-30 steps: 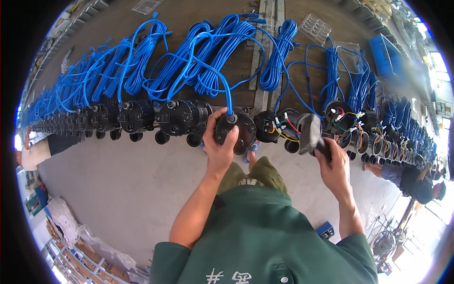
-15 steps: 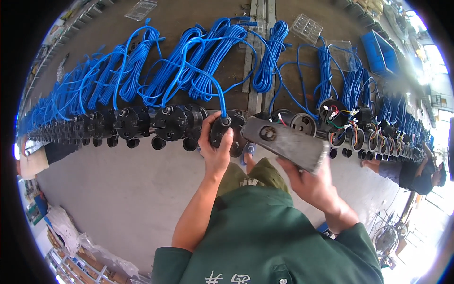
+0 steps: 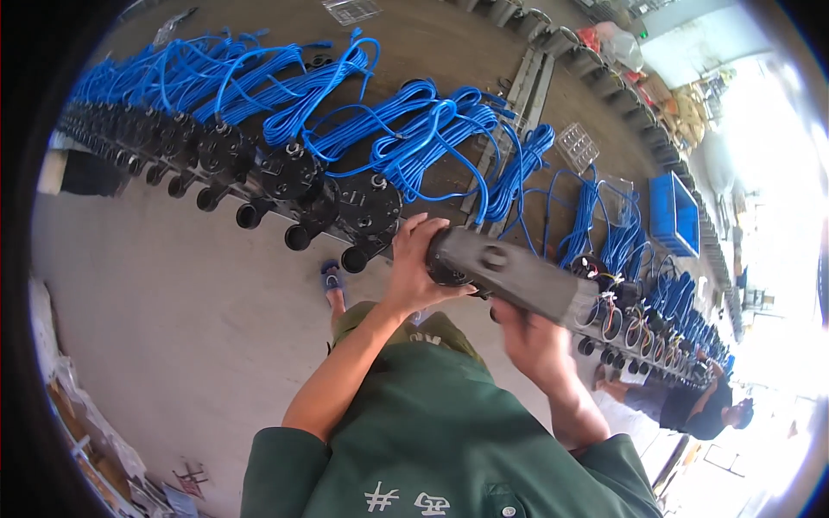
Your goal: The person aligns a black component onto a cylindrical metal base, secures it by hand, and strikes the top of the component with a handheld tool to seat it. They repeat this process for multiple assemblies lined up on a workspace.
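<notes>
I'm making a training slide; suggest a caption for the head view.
Left hand grips a round black housing; right hand holds a grey block-headed mallet over it, coiled blue cables beyond.

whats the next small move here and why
Probably a light tap with the mallet: the right hand holds its block-shaped head over the round black part, which the left hand grips at the side, seemingly steadying it. Whether head and part touch is unclear.

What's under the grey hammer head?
A black round cap, gripped by the left hand; its left and lower edge shows. The grey hammer head covers the rest; whether they touch can't be told.
</notes>
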Tool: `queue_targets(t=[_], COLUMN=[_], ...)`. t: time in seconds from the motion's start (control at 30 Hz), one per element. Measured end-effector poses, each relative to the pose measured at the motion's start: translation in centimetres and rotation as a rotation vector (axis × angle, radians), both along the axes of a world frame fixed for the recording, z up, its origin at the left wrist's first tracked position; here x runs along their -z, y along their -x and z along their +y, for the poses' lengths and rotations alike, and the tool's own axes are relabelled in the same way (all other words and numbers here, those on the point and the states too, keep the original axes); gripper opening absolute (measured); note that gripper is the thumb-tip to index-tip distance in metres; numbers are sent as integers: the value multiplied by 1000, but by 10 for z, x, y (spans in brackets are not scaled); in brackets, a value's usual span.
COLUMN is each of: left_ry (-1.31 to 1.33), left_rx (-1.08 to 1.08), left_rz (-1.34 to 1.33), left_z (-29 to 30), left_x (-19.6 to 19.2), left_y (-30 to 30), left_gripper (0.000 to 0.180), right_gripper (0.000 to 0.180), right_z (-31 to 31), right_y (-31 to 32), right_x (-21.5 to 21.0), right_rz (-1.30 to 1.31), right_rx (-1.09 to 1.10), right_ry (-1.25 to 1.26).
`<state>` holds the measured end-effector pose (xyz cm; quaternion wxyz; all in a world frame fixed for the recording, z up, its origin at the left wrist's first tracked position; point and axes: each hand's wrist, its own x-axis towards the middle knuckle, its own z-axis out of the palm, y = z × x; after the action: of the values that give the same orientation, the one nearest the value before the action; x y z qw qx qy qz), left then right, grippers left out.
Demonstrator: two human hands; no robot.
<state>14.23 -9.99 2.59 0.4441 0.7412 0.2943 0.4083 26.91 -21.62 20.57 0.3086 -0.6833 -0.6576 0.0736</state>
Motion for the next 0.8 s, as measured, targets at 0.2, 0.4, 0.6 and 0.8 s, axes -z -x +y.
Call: queue_targets(t=[0.2, 0.4, 0.6, 0.8], left_ry=[-56, -43, -48, -77], left_rx=[-49, -53, -53, -42], left_rz=[-30, -44, -4, -3], left_z=[3, 0, 4, 5], left_x=[0, 3, -2, 1], left_y=[2, -1, -1, -1], left_gripper=[96, 96, 95, 96], right_gripper=[22, 31, 25, 25], right_z=[20, -29, -14, -8], right_y=[2, -9, -39, 16], right_x=[3, -7, 23, -40], right_rz=[89, 143, -34, 514], right_rx=[168, 285, 317, 292], right_ry=[422, 25, 510, 81])
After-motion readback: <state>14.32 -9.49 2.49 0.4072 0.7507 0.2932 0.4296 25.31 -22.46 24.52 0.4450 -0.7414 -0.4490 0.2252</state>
